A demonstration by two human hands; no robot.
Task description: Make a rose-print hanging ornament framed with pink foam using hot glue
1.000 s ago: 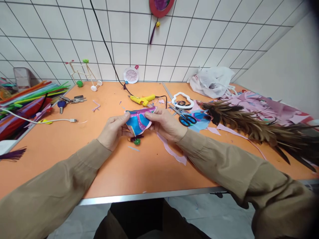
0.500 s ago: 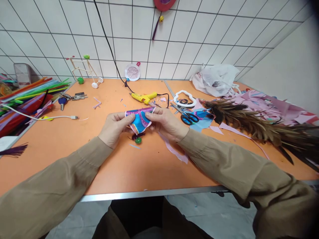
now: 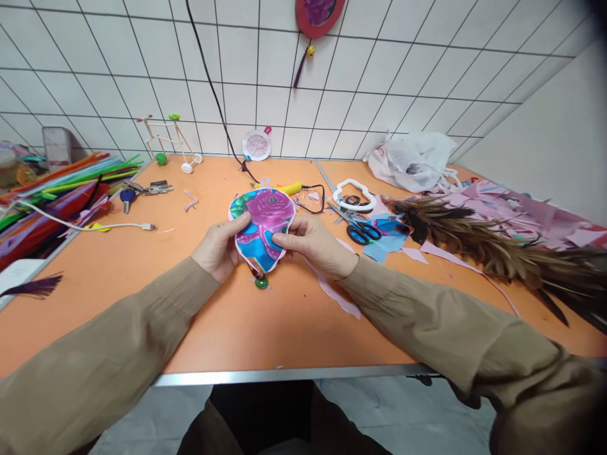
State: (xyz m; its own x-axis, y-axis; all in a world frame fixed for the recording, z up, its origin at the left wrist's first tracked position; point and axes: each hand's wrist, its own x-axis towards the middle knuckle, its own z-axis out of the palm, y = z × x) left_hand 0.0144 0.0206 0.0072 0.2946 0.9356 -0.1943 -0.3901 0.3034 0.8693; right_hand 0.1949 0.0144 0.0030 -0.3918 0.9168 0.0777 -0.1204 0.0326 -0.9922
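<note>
A flat fabric piece (image 3: 266,215) with a purple rose on blue and a white edge faces me above the table. My left hand (image 3: 220,245) grips its left edge, thumb on the front. On its right edge my right hand (image 3: 317,245) is closed, the thumb also on the front. A white loop shows at its top. Just below its lower tip is a green bead (image 3: 261,282) on a dark cord. Behind the piece lies a yellow glue gun (image 3: 289,188), partly hidden.
Scissors (image 3: 363,231), a white cloud-shaped frame (image 3: 355,194), pink scraps (image 3: 502,208) and brown feathers (image 3: 474,243) lie right. Pipe cleaners (image 3: 71,189), keys (image 3: 152,188) and a white cable (image 3: 118,226) are left. A plastic bag (image 3: 410,161) sits at the back.
The fabric piece has tilted up, so its rose front now shows in full and covers much of the glue gun. Both hands keep their hold. The whole view has shifted slightly.
</note>
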